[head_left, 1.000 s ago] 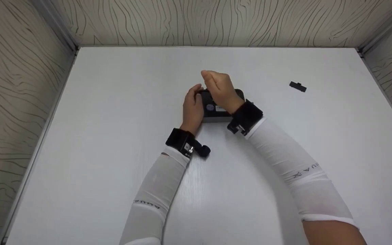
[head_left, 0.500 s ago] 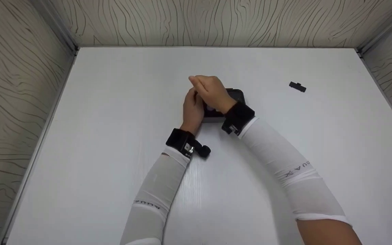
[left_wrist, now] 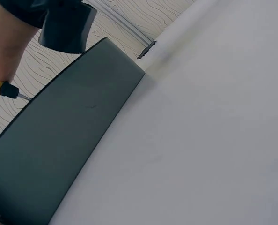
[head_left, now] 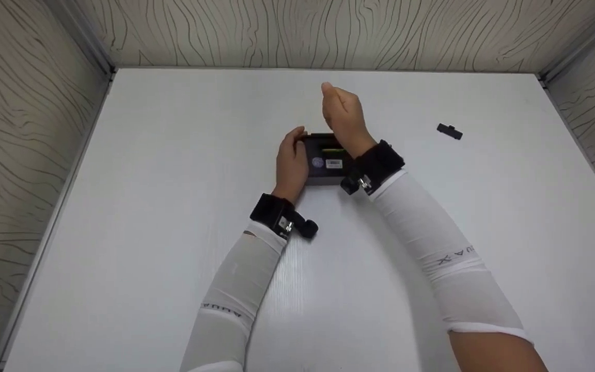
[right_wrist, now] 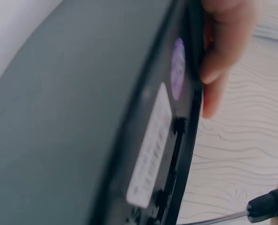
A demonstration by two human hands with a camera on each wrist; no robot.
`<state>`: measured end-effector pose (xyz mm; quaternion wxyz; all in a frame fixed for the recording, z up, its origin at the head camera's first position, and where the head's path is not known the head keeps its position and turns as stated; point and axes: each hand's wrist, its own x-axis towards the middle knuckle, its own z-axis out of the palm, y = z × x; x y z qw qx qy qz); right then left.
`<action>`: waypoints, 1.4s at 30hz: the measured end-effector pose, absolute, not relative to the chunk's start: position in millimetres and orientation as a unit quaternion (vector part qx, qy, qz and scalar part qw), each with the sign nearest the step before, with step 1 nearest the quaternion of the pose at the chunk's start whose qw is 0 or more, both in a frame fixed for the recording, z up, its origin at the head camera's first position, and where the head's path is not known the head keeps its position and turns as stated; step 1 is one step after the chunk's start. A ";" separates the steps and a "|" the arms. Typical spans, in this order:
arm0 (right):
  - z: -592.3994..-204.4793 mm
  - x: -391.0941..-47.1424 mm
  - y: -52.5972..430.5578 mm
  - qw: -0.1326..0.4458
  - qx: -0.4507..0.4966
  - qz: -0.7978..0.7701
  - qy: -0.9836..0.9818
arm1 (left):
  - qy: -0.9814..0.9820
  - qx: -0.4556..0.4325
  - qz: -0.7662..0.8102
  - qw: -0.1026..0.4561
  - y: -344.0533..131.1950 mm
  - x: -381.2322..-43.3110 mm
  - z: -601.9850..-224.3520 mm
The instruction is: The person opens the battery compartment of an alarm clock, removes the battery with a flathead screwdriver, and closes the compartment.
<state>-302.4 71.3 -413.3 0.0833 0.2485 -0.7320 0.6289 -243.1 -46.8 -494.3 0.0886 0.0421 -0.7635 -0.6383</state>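
Note:
A dark grey box-shaped device (head_left: 326,181) lies on the white table, its black face up with a round purple sticker (right_wrist: 178,69) and a white barcode label (head_left: 334,164). An open slot in that face shows a yellow-green strip (head_left: 332,150). My left hand (head_left: 292,168) grips the device's left end, fingers over the far edge. Above its right part, my right hand (head_left: 346,116) holds a screwdriver (left_wrist: 9,90) with a yellow and black handle. The screwdriver's shaft (right_wrist: 223,218) points at the black face; its tip is hidden behind the device's edge in the left wrist view.
A small black cover with a tab (head_left: 450,131) lies on the table (head_left: 483,206) to the right of the device. Wood-patterned panels (head_left: 323,36) enclose the table at the back and both sides.
My right hand first shifted left across the device, then went back right and farther away, uncovering the label and slot. My left hand keeps its grip in the same place.

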 end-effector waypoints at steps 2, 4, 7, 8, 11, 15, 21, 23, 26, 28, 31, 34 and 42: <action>-412.7 -303.5 73.9 0.088 0.244 0.646 -0.718 | -0.764 0.043 -0.637 0.090 -47.8 -243.2 -494.3; -412.2 -303.5 75.6 0.092 0.242 0.658 -0.707 | -0.763 0.044 -0.638 0.093 -47.9 -243.5 -494.5; -412.0 -302.9 78.8 0.092 0.236 0.676 -0.692 | -0.762 0.044 -0.639 0.096 -47.1 -243.8 -494.7; -412.0 -302.5 80.1 0.091 0.233 0.683 -0.686 | -0.762 0.043 -0.639 0.097 -46.8 -243.8 -494.6; -411.8 -301.1 84.4 0.097 0.217 0.705 -0.668 | -0.763 0.041 -0.637 0.099 -46.0 -243.5 -494.0; -412.5 -300.9 89.1 0.114 0.187 0.735 -0.642 | -0.764 0.041 -0.636 0.098 -46.2 -242.8 -493.7; -412.8 -300.1 95.4 0.132 0.157 0.769 -0.605 | -0.764 0.041 -0.636 0.097 -46.6 -242.5 -494.7; -413.0 -299.5 97.0 0.142 0.152 0.774 -0.598 | -0.764 0.038 -0.636 0.098 -46.4 -242.7 -495.7; -414.3 -297.7 96.8 0.145 0.168 0.763 -0.608 | -0.762 0.035 -0.639 0.099 -46.1 -243.0 -497.1; -415.5 -294.6 93.4 0.139 0.202 0.730 -0.638 | -0.760 0.035 -0.642 0.097 -46.3 -243.1 -497.8; -418.5 -288.1 84.7 0.131 0.276 0.646 -0.699 | -0.755 0.035 -0.647 0.096 -46.5 -242.6 -498.0; -421.0 -282.3 74.3 0.134 0.335 0.557 -0.748 | -0.755 0.035 -0.648 0.096 -47.4 -241.8 -497.1; -424.5 -282.3 61.3 0.156 0.364 0.490 -0.776 | -0.763 0.028 -0.637 0.100 -50.6 -243.1 -493.3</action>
